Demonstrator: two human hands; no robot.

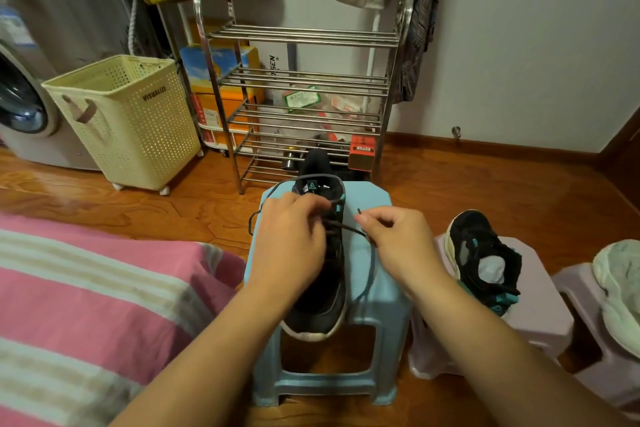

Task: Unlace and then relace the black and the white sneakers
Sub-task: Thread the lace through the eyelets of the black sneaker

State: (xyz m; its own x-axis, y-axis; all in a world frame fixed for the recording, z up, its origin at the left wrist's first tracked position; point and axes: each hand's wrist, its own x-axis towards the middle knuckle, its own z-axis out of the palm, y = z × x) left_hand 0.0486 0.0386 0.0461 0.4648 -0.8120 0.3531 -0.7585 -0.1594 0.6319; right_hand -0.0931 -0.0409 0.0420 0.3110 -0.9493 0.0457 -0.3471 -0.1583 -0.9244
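black sneaker [320,288]: sitting on the blue stool [377,274], right under both hands, toe pointing back at the person
lace [349,228]: running from the eyelets out to the right hand, with another loop trailing off past the left hand
left hand [289,241]: fingers curling over the sneaker's upper eyelets, seemingly pinching the lace there
right hand [398,237]: pinching the lace end, just right of the shoe
second black sneaker [485,258]: lying on a pale stool [540,305] right of the right hand
white sneaker [620,288]: sitting further right still
shoe rack [298,87]: standing beyond both hands
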